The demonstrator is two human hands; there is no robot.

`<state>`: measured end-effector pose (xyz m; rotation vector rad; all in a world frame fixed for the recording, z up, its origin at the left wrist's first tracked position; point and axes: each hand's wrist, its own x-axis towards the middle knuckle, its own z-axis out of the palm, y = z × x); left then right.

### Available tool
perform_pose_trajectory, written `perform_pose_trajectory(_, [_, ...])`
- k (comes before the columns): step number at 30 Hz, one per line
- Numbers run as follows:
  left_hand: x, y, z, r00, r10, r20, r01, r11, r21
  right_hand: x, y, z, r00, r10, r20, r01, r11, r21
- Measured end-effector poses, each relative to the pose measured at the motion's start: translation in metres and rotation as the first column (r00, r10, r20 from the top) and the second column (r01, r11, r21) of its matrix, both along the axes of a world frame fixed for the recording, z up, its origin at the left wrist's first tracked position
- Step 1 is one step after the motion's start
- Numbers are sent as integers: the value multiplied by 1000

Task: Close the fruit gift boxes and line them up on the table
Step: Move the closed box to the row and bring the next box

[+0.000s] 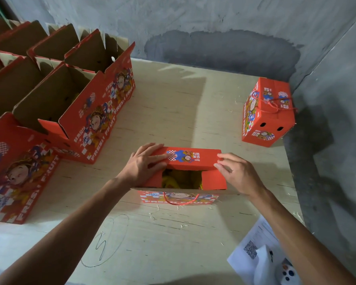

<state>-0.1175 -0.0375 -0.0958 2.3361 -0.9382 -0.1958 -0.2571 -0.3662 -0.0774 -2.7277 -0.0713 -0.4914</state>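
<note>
The red cardboard box (pixel 182 177) stood at table centre, its long axis running 9 to 3 o'clock, with both hands equally near its ends. The left hand (pixel 145 164) lay flat-fingered on the far lid flap (pixel 191 159); the right hand (pixel 237 174) pinched that flap's 3 o'clock edge. Yellow fruit (pixel 173 181) showed through the gap. One closed box (pixel 268 112) sat at 2 o'clock; open, matt, corrugated boxes (pixel 74 103) crowded 10 o'clock.

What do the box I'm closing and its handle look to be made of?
The box: seemingly corrugated cardboard, printed red outside and plain brown inside on the open boxes nearby, with raw cut edges. Its handle: apparently twisted red cord, judging by its rope-like look.
</note>
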Motion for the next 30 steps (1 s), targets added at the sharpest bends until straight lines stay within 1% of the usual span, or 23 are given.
perform_pose_trajectory(2, [1,2,-2,999,-28,-18,28,1000,6,5,6,2,998,-45,-44,45,999,6])
perform_pose_trajectory(5, [1,4,0,996,-90,-24,91,995,35,13,9,1,994,-32,-104,36,999,29])
perform_pose_trajectory(6, [1,4,1,995,-92,-33,93,995,40,14,9,-1,991,-13,-135,21,998,56])
perform_pose_trajectory(8, [-1,3,5,996,-77,-53,78,997,19,13,7,-4,979,23,-201,10,987,162])
perform_pose_trajectory(10, [-2,3,7,996,-75,-58,74,997,-13,14,6,-4,971,49,-232,6,973,230])
perform_pose_trajectory(13, [-1,2,6,995,-97,-9,97,995,-35,16,9,-5,968,40,-246,-2,988,154])
perform_pose_trajectory(16, [4,0,3,995,-93,35,94,995,-23,16,13,-2,967,17,-253,15,992,122])
perform_pose_trajectory(20, [5,1,-1,993,-111,36,111,994,-13,16,15,-1,966,15,-258,11,995,98])
perform_pose_trajectory(26, [3,0,4,998,-69,7,69,994,-86,20,12,1,953,42,-299,34,969,246])
perform_pose_trajectory(27, [1,0,4,998,-70,11,71,993,-92,19,13,1,954,51,-297,43,952,304])
perform_pose_trajectory(28, [1,1,3,997,-72,13,73,992,-100,16,14,0,950,66,-304,61,919,390])
perform_pose_trajectory(30, [0,1,4,998,-64,0,64,991,-117,8,18,0,940,92,-327,126,801,586])
